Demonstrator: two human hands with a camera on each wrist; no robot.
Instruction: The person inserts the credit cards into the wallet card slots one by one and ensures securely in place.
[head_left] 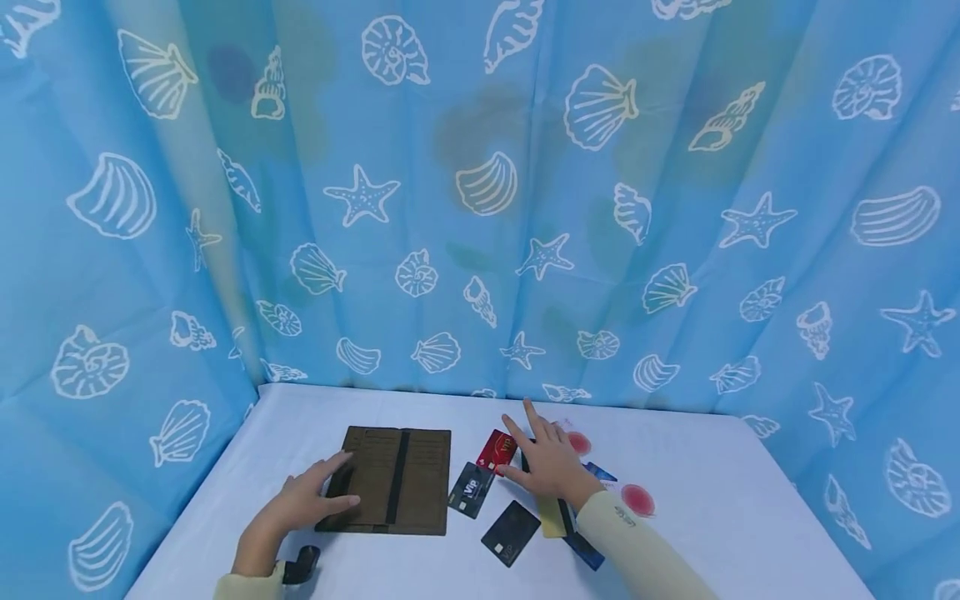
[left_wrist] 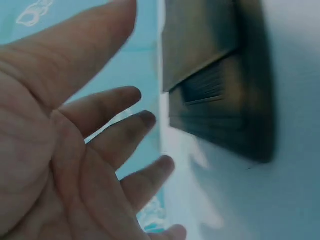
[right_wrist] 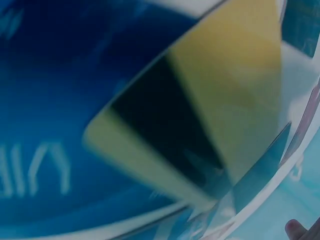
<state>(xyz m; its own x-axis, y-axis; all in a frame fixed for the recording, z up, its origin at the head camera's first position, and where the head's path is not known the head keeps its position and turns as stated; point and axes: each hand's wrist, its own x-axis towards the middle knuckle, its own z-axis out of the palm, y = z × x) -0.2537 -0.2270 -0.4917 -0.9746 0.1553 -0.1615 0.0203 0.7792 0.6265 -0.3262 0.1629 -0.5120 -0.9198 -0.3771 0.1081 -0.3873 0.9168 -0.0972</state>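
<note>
A brown wallet lies unfolded on the white table, a dark band running down its middle. My left hand is at its left edge, fingers spread and thumb apart; the left wrist view shows the bare palm beside the wallet. Over a scatter of cards, my right hand has its fingers spread. Left of it lie a red VIP card and a dark grey VIP card; nearer is a black card. A gold card with a dark stripe and a blue card sit partly under the right wrist.
Beyond the right hand are another blue card and red round patches. A small black device is at the left wrist. A blue curtain with shell prints surrounds the white table at the back and sides.
</note>
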